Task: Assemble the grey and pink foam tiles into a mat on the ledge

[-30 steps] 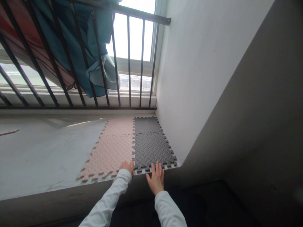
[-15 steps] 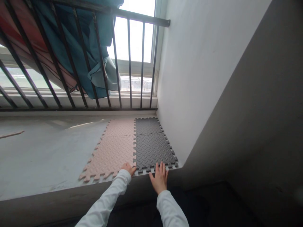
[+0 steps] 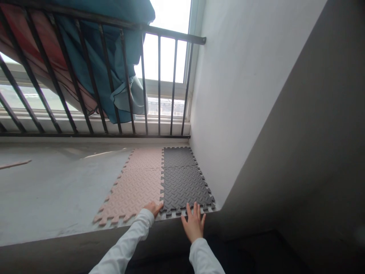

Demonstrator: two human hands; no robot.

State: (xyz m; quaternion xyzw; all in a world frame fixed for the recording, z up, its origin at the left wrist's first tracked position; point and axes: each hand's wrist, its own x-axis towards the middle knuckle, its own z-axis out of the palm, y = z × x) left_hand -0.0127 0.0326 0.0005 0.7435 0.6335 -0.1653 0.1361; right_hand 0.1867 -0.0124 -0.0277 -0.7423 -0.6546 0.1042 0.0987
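Two pink foam mat tiles [image 3: 137, 190] lie on the ledge, joined end to end along a thin seam. Beside them, against the wall, are two dark grey foam mat tiles [image 3: 185, 186], set edge to edge with the pink ones. My left hand [image 3: 153, 208] rests on the near corner of the pink tile, at the pink-grey seam; it is open, its fingers partly bent and a fingertip touching the joint. With fingers spread, my right hand [image 3: 194, 224] is open at the near toothed edge of the grey tile, its fingertips on that edge.
The mats lie on a grey ledge [image 3: 57, 190] whose front edge drops off into shadow. A white wall [image 3: 228, 95] bounds the right side. Behind runs a black metal railing [image 3: 159, 87] with teal cloth [image 3: 105, 64] hanging behind it. A thin stick [image 3: 15, 164] lies far left.
The view has tilted up slightly, so everything sits a little lower. My left hand has shifted slightly left along the pink tile's corner; my right fingers are spread wider.
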